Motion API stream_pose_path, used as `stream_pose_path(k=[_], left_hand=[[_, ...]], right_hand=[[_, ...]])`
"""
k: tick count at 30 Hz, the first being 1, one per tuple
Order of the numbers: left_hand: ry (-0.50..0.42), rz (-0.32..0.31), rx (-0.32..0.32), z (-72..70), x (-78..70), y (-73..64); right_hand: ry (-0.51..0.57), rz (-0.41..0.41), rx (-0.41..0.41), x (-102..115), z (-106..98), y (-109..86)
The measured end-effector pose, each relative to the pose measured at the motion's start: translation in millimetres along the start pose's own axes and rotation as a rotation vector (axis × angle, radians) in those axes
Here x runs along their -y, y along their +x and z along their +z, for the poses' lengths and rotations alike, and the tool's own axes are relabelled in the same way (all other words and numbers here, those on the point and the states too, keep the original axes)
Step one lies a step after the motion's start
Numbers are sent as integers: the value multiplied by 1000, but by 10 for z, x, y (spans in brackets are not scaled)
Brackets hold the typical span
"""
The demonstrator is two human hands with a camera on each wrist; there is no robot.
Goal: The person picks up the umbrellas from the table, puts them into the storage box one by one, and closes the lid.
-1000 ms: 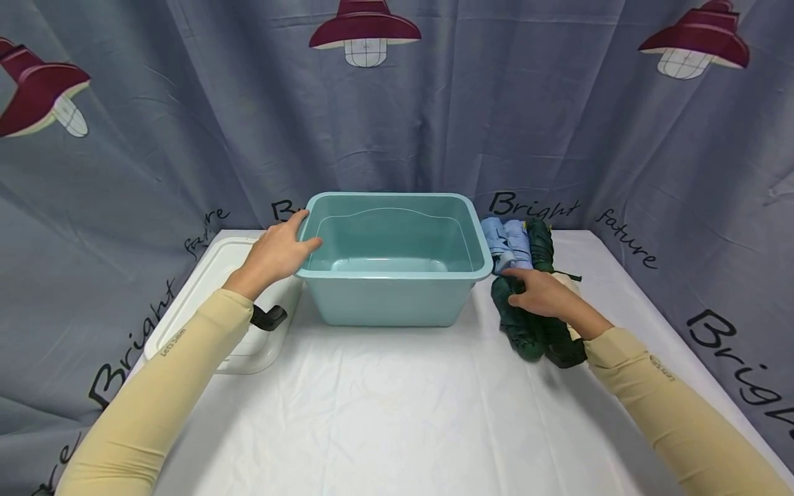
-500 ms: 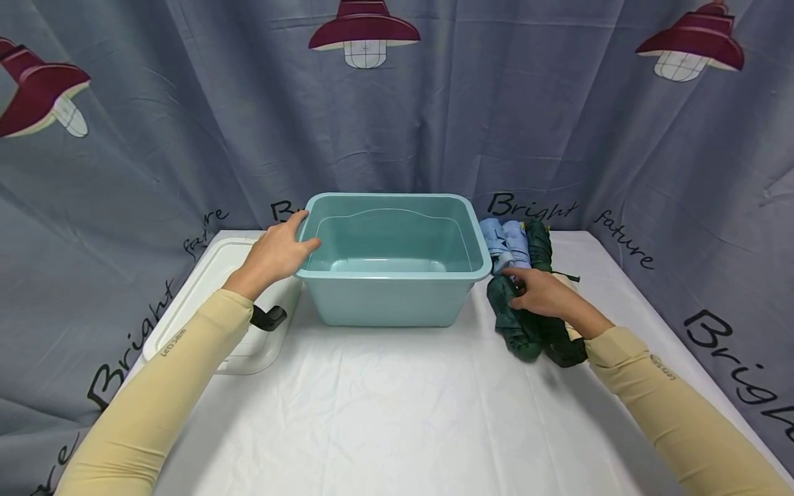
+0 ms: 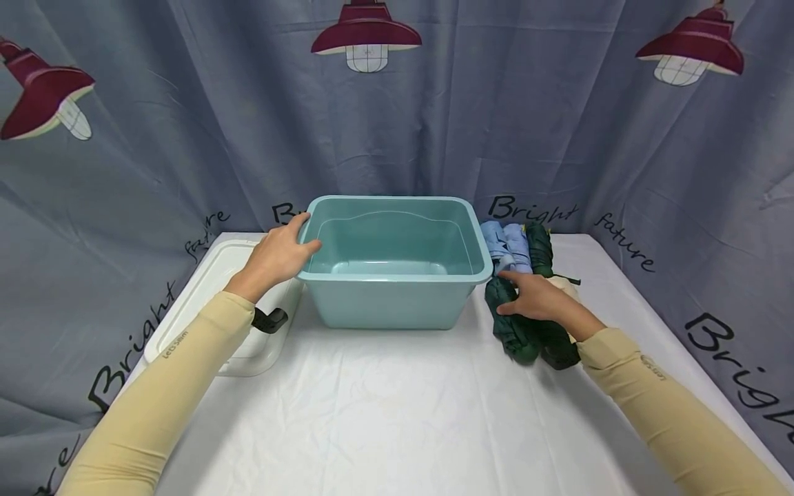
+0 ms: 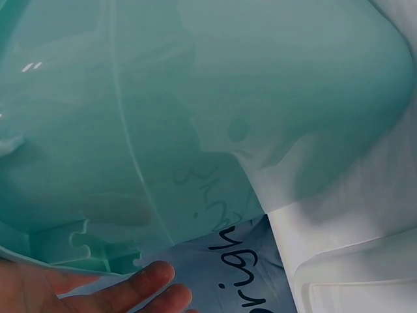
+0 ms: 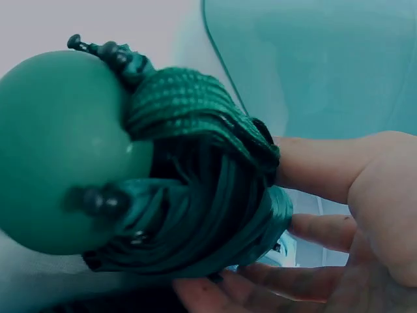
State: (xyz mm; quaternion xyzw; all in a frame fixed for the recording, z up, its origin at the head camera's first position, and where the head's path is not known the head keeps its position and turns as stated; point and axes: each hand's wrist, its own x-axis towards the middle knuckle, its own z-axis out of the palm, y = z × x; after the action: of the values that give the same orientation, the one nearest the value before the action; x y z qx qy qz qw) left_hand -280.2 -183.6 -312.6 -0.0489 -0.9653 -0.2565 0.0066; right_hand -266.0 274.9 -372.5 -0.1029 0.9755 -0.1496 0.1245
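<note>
A teal plastic tub (image 3: 391, 303) stands upright at the back middle of the table. My left hand (image 3: 279, 253) holds its left rim, thumb on the inner side and fingers outside; those fingers (image 4: 140, 287) show below the rim in the left wrist view. My right hand (image 3: 538, 297) grips a dark green folded umbrella (image 3: 511, 337) right of the tub. Its round green end (image 5: 65, 153) and bunched fabric fill the right wrist view, with thumb and fingers on either side. Behind it lie two light blue rolled umbrellas (image 3: 507, 244) and another dark green one (image 3: 538, 248).
A white lid (image 3: 248, 351) lies flat on the table's left, partly under my left forearm. A darker folded umbrella (image 3: 560, 344) and a cream one (image 3: 566, 286) lie beside my right hand. A grey printed curtain (image 3: 397, 124) hangs behind the white-covered table (image 3: 384, 413).
My right hand has shifted slightly left, and the front end of the dark green umbrella has shifted left with it. My left hand stays on the tub's rim.
</note>
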Motion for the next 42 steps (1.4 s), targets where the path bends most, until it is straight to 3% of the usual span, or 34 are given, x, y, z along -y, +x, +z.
stream_pose_path(k=[7,17,28,42], left_hand=[[-7,-11,3,25,2,-6],[43,-33,76,34,-21,3],[49,152,78,-55,54,14],[122,134,97,-79,39,43]], right_hand=[[5,5,55,10,41,-3],[-40,51,64,1,106,18],[-33,63,36,21,129,88],[-5,23,-29,41,48,60]])
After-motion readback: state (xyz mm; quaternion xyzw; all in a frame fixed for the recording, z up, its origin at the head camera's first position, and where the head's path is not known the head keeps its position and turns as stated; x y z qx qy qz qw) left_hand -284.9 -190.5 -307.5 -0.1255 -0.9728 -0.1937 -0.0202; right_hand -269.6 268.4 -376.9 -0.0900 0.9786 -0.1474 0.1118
